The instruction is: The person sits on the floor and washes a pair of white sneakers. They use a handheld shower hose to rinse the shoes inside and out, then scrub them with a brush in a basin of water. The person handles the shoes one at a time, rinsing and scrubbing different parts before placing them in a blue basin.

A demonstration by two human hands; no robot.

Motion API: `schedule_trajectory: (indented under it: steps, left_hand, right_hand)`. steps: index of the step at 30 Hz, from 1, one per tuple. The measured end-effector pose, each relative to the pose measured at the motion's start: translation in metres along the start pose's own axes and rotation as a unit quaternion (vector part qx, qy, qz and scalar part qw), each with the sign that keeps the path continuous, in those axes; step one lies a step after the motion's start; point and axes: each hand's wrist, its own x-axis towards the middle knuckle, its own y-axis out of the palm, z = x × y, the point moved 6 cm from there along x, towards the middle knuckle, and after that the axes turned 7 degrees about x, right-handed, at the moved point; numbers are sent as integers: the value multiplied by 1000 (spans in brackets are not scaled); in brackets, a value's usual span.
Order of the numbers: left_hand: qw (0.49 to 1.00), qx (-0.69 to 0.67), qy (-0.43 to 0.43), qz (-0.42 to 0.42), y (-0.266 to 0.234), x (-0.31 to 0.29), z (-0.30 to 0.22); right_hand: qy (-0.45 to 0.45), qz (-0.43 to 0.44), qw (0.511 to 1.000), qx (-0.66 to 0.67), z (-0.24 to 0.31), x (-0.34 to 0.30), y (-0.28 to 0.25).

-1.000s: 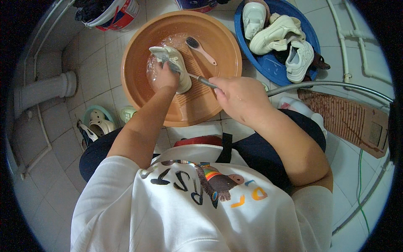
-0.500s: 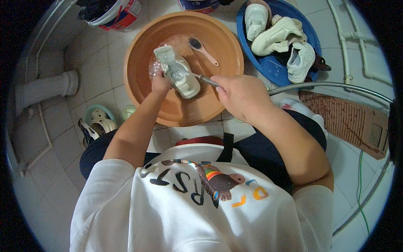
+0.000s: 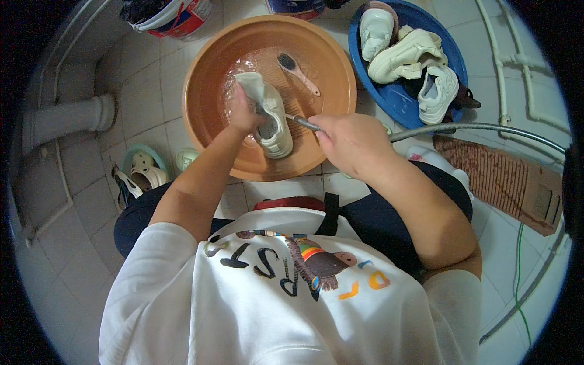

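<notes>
A wet white shoe (image 3: 277, 141) rests in a wide orange-brown basin (image 3: 331, 79), its opening turned up and its toe toward me. My left hand (image 3: 243, 111) is at the shoe's left side, by its opening, with the thumb partly hidden. In my right hand (image 3: 350, 139) is the end of a grey metal hose (image 3: 426, 129), fingers wrapped round it. Its thin tip points at the shoe's right side. Water ripples in the basin left of the shoe. A dark-bristled brush (image 3: 298, 74) with a pale pink handle lies beyond the shoe to the right.
A blue basin (image 3: 389, 109) of white shoes stands at the far right. A brown washboard (image 3: 499, 179) lies to my right under the hose. Buckets (image 3: 182, 18) stand at the back. Left are clogs (image 3: 146, 171) in a pale green tub and a white pipe (image 3: 76, 121).
The shoe has tipped and shifted slightly toward me and right; water filling its opening has gone. My left hand has moved up along its side. The right hand with the hose stays nearly still.
</notes>
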Motion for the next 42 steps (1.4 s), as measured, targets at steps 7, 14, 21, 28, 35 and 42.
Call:
schedule_trajectory:
  steps: [7, 14, 21, 28, 35, 42]
  left_hand:
    - [902, -270, -217, 259, 15, 21, 21]
    - [958, -15, -134, 252, 14, 5, 4]
    - [945, 218, 104, 222, 30, -15, -4]
    - [913, 228, -13, 338, 58, 17, 21]
    - [916, 218, -159, 298, 35, 36, -1]
    - [923, 242, -115, 277, 32, 32, -12]
  right_hand:
    - [17, 18, 999, -21, -2, -1, -2]
    - [14, -2, 1000, -14, -1, 0, -5]
    - [12, -16, 1000, -6, 0, 3, -1]
    - [9, -17, 1000, -5, -1, 3, 0]
    - [75, 3, 997, -21, -16, 7, -2]
    - [74, 1, 997, -4, -22, 16, -2]
